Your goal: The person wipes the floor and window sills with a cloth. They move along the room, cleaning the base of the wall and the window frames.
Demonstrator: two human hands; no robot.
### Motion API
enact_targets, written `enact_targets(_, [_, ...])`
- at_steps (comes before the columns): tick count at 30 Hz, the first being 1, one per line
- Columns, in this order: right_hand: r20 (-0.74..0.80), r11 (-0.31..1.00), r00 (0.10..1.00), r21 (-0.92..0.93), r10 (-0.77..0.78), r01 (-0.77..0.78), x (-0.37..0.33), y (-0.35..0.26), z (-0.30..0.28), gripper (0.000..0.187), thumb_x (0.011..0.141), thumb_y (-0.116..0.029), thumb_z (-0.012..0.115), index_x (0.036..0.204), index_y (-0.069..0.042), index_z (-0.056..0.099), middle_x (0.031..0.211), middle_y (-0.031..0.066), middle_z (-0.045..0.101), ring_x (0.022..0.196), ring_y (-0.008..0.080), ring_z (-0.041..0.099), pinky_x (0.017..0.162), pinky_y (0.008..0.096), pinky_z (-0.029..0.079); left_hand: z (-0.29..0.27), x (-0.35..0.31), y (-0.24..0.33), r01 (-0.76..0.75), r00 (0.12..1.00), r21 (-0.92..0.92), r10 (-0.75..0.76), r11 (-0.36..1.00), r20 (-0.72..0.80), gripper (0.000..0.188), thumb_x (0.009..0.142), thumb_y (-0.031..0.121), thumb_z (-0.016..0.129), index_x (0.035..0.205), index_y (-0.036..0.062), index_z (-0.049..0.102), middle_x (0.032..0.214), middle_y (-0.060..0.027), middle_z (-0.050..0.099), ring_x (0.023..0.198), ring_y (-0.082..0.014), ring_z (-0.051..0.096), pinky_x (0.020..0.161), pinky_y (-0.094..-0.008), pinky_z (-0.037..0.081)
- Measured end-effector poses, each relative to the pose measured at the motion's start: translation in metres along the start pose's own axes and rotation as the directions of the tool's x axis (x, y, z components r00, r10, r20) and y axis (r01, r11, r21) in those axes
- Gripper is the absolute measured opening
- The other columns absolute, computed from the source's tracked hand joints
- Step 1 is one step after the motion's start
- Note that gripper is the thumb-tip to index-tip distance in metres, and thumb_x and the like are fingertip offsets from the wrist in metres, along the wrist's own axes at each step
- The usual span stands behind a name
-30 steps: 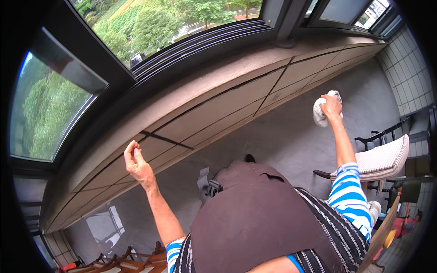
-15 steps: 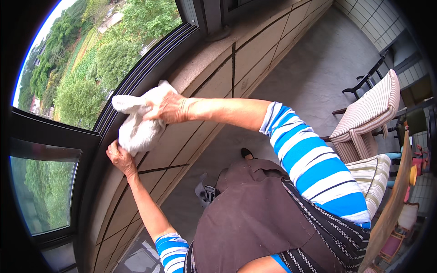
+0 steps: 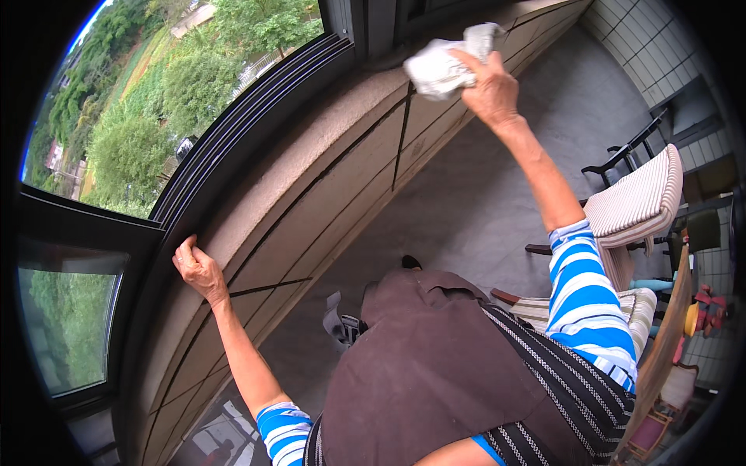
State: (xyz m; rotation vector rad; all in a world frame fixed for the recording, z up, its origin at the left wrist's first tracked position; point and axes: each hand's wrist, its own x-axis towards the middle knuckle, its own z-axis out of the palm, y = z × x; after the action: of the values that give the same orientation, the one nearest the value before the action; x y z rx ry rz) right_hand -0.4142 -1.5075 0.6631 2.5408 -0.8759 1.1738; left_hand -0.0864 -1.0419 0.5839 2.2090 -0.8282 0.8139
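My right hand (image 3: 491, 92) is closed around a crumpled white cloth (image 3: 441, 68) and holds it out over the far stretch of the stone window sill (image 3: 311, 147). The cloth is slightly blurred, and whether it touches the sill I cannot tell. At the near left, my left hand (image 3: 200, 272) rests on the sill beside the dark window frame (image 3: 175, 247). Its fingers are curled together, with nothing visible in them.
Dark sliding tracks (image 3: 256, 109) run along the open window, with trees outside. A tiled low wall (image 3: 334, 194) drops from the sill to the grey floor (image 3: 458, 202). Striped chairs (image 3: 637, 198) and a wooden board (image 3: 660, 342) stand on the right.
My right hand has swept the white cloth away from the left hand, along the sill to the far right. The left hand stays near the same spot, now apart from the cloth.
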Motion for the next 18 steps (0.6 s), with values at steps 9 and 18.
enact_targets(9, [-0.32,0.462,0.698,0.566,-0.64,0.683,-0.021,-0.239,0.041,0.022,0.082,-0.022,0.06,0.095,-0.037,0.068,0.092,0.0044,0.051,0.08,0.0216,0.06,0.063,0.0375,0.05,-0.006,0.0,-0.008,-0.055,0.993,0.036,0.051,0.998,0.108,0.02,0.083,-0.009,0.05,0.092,0.0009,0.065,0.092,-0.0145,0.063,0.092,-0.0345,0.056,0.084,-0.0434,0.046])
enact_targets(18, [0.245,0.96,0.969,-0.274,0.022,0.048,0.038,0.096,0.11,0.053,0.07,-0.013,0.071,0.119,-0.032,0.066,0.102,0.0119,0.056,0.09,0.0328,0.066,0.075,0.0432,0.056,-0.004,-0.001,-0.007,-0.057,0.993,0.072,0.049,0.996,0.108,0.022,0.083,-0.011,0.047,0.093,-0.0001,0.065,0.09,-0.0146,0.062,0.092,-0.0336,0.055,0.085,-0.0433,0.045])
